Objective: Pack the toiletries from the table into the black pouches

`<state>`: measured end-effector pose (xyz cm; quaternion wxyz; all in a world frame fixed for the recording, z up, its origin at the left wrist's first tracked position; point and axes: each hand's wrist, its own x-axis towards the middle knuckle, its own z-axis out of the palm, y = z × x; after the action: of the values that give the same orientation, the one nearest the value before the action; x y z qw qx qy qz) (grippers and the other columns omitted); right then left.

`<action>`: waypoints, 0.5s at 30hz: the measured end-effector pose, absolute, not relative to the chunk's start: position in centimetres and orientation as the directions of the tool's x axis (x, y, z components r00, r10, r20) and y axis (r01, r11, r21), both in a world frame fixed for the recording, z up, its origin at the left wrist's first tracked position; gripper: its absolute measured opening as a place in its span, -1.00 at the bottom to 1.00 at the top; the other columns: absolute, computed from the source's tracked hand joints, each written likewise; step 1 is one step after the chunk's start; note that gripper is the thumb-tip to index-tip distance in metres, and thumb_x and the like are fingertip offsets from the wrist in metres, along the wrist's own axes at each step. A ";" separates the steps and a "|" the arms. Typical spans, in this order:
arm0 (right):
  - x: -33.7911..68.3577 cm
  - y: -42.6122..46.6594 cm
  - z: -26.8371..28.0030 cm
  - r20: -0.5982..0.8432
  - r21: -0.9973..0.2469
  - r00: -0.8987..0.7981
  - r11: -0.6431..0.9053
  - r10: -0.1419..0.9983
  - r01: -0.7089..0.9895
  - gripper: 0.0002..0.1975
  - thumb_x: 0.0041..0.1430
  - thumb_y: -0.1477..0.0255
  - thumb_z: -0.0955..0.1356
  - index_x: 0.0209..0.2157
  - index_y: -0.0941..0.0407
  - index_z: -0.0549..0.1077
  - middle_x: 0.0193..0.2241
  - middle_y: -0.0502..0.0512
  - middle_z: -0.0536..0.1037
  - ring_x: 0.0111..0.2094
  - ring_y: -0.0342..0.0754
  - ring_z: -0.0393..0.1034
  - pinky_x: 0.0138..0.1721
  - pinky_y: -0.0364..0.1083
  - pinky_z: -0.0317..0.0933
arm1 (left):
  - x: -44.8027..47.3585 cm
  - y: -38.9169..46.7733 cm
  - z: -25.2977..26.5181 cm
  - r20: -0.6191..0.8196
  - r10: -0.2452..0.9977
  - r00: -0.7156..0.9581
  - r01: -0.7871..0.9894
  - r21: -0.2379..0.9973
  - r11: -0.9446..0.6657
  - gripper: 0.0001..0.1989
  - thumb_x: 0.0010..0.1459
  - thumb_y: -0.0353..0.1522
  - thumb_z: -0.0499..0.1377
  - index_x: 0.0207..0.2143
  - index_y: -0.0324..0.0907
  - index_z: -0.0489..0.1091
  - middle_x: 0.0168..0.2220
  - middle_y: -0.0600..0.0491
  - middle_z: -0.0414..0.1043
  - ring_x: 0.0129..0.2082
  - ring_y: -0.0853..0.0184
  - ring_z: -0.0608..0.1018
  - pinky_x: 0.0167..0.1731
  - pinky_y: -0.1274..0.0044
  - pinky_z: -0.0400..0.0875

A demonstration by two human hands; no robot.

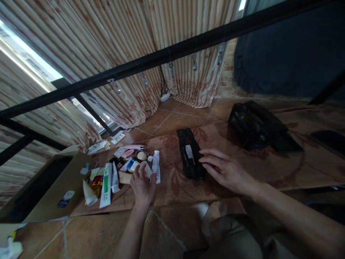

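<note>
My left hand point(143, 185) is over a pile of small toiletries, its fingers apart and bent down at a white item point(146, 169); no grip on it shows. Close to that hand lie a white tube with a purple print point(156, 166), a blue and white packet point(132, 164) and a beige box point(124, 177). A white and green tube point(106, 185) lies farther left. With its fingertips together, my right hand point(225, 168) holds the right edge of a small black mesh pouch point(192, 167). Inside the pouch is a slim item with a white label point(189, 151).
An opened cardboard box point(68, 183) stands at the left end of the brown cloth-covered surface point(169, 190). A larger black bag point(249, 124) sits to the right, with a dark phone-like slab point(327, 139) beyond. A black metal bar point(161, 57) crosses in front of striped curtains.
</note>
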<state>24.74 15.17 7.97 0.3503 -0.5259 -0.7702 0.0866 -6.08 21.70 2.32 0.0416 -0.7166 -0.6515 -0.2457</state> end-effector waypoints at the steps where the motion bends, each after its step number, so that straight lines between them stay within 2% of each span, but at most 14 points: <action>1: 24.8 15.2 7.9 0.451 -0.502 -0.202 0.434 0.869 0.748 -0.77 0.26 0.45 0.24 -0.11 0.03 0.45 0.07 0.09 0.40 -0.03 -0.01 0.42 0.02 0.04 0.35 | -6.2 22.0 2.4 0.411 0.911 0.020 0.953 0.267 -0.141 -0.52 0.11 -0.23 0.15 0.09 -0.18 0.26 0.13 -0.21 0.24 0.10 -0.04 0.34 0.01 0.14 0.25; 6: 24.9 15.2 7.7 0.463 -0.498 -0.191 0.431 0.866 0.752 -0.78 0.27 0.44 0.24 -0.12 0.03 0.46 0.07 0.08 0.41 -0.04 0.00 0.43 0.01 0.04 0.36 | -8.1 24.2 3.6 0.475 0.879 -0.040 0.946 0.302 -0.121 -0.56 0.09 -0.24 0.16 0.00 -0.25 0.31 0.06 -0.27 0.31 0.08 -0.03 0.36 0.03 0.15 0.25; 10: 24.9 15.2 7.7 0.463 -0.489 -0.186 0.425 0.867 0.761 -0.78 0.27 0.43 0.23 -0.12 0.02 0.46 0.06 0.07 0.41 -0.04 -0.01 0.43 0.02 0.04 0.35 | -10.1 26.3 5.0 0.530 0.846 -0.062 0.925 0.348 -0.150 -0.59 0.10 -0.24 0.14 -0.02 -0.24 0.33 -0.03 -0.20 0.39 0.02 0.03 0.42 0.01 0.19 0.28; 15: 25.1 15.3 7.6 0.472 -0.472 -0.191 0.429 0.861 0.770 -0.78 0.28 0.43 0.23 -0.13 0.03 0.47 0.05 0.07 0.42 -0.05 -0.02 0.44 0.00 0.02 0.37 | -12.4 27.9 6.0 0.494 0.862 -0.115 0.929 0.360 -0.082 -0.59 0.06 -0.27 0.13 -0.04 -0.27 0.35 -0.11 -0.19 0.44 -0.06 0.05 0.46 -0.03 0.23 0.32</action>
<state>25.06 15.30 7.59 0.3512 -0.5302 -0.7690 0.0647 -12.44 27.95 5.97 0.0528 -0.6632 -0.6753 -0.3183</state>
